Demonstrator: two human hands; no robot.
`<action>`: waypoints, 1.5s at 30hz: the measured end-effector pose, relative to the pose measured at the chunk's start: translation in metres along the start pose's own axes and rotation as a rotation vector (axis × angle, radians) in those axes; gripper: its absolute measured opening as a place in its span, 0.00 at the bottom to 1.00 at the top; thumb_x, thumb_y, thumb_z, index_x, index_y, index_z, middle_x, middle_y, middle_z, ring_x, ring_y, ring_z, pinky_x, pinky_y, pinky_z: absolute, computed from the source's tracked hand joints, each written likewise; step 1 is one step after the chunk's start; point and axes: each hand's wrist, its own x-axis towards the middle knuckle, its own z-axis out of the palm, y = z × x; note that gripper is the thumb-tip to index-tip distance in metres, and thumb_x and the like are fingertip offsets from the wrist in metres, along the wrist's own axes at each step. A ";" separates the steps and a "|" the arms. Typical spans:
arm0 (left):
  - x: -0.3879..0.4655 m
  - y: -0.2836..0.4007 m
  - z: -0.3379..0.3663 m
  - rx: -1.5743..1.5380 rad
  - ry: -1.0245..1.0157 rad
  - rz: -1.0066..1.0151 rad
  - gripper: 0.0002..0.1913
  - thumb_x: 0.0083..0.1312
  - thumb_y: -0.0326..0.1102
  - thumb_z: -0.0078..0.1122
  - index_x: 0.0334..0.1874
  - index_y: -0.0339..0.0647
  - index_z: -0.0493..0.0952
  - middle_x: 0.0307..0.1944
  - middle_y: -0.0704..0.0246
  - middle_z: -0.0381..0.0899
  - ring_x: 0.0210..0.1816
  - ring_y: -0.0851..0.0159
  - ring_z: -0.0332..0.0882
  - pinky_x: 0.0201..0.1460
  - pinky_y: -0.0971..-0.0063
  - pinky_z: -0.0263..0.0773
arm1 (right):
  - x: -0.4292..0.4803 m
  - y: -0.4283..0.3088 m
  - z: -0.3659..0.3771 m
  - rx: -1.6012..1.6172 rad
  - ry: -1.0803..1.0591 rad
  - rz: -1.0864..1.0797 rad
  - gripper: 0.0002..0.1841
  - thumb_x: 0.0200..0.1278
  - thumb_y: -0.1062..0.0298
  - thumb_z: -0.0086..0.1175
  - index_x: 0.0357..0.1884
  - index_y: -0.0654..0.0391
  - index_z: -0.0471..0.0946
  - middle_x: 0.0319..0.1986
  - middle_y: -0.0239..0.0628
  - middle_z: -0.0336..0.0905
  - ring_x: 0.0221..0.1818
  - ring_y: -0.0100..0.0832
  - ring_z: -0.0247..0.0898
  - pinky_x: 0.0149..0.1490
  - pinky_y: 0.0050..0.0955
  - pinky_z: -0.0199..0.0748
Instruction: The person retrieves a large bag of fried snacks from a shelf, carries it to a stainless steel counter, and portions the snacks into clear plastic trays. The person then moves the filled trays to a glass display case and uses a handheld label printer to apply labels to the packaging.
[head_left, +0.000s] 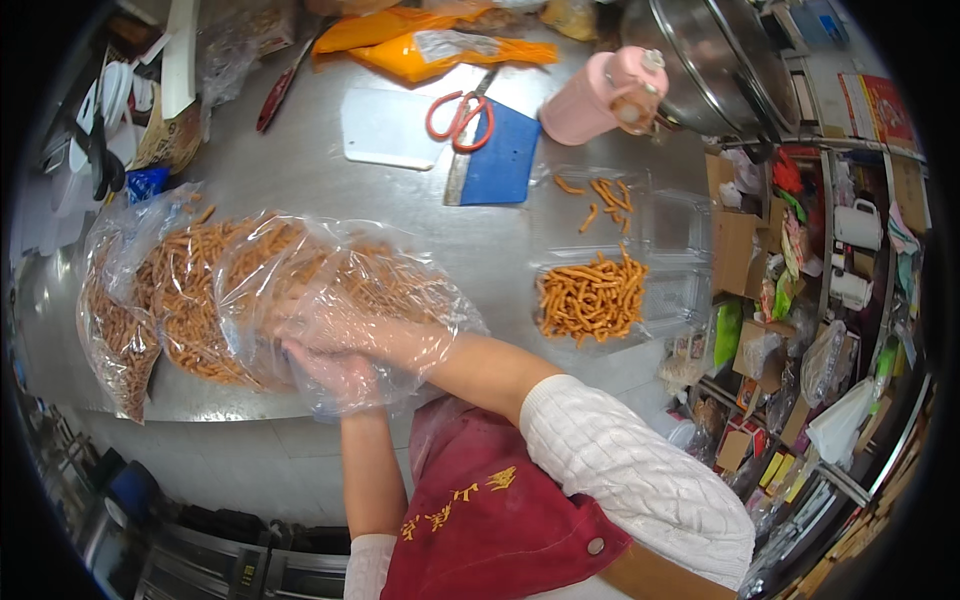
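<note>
A large clear plastic bag (202, 300) full of brown fried snack sticks lies on the steel table. My right hand (319, 319) is inside the bag's loose mouth, seen blurred through the film, close above my left hand. Beneath it, my left hand (341, 375) is at the bag's lower edge, partly covered by film; what its fingers hold is unclear. To the right, one compartment of a clear plastic tray (679, 289) holds a heap of snack sticks (592, 296). The compartment behind it holds several loose sticks (615, 195).
Red-handled scissors (459, 124) lie across a blue scraper (499, 154) and a white plastic scraper (390, 127). A pink bottle (581, 97) stands behind the tray, near a large steel bowl (712, 67). A red-handled knife (279, 94) and orange packets (420, 56) lie towards the back.
</note>
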 end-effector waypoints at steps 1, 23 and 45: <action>-0.010 -0.010 0.006 -0.035 -0.066 -0.026 0.32 0.70 0.59 0.35 0.67 0.42 0.57 0.65 0.62 0.61 0.64 0.59 0.61 0.66 0.62 0.60 | -0.012 -0.002 -0.013 0.008 0.037 0.009 0.21 0.52 0.50 0.58 0.46 0.48 0.77 0.51 0.41 0.71 0.52 0.46 0.67 0.55 0.44 0.66; -0.198 -0.262 0.073 0.433 -0.462 -0.312 0.18 0.72 0.40 0.44 0.59 0.37 0.63 0.55 0.70 0.64 0.55 0.72 0.65 0.57 0.77 0.62 | -0.336 0.095 -0.213 -0.073 0.960 0.151 0.13 0.55 0.65 0.60 0.38 0.64 0.77 0.43 0.50 0.75 0.47 0.48 0.70 0.53 0.38 0.68; -0.133 -0.151 0.015 0.789 0.011 -0.058 0.18 0.61 0.24 0.50 0.55 0.31 0.72 0.55 0.64 0.73 0.57 0.67 0.68 0.59 0.74 0.62 | -0.339 0.053 -0.229 -0.150 0.707 0.000 0.10 0.54 0.72 0.56 0.39 0.62 0.77 0.40 0.44 0.76 0.45 0.46 0.71 0.51 0.39 0.69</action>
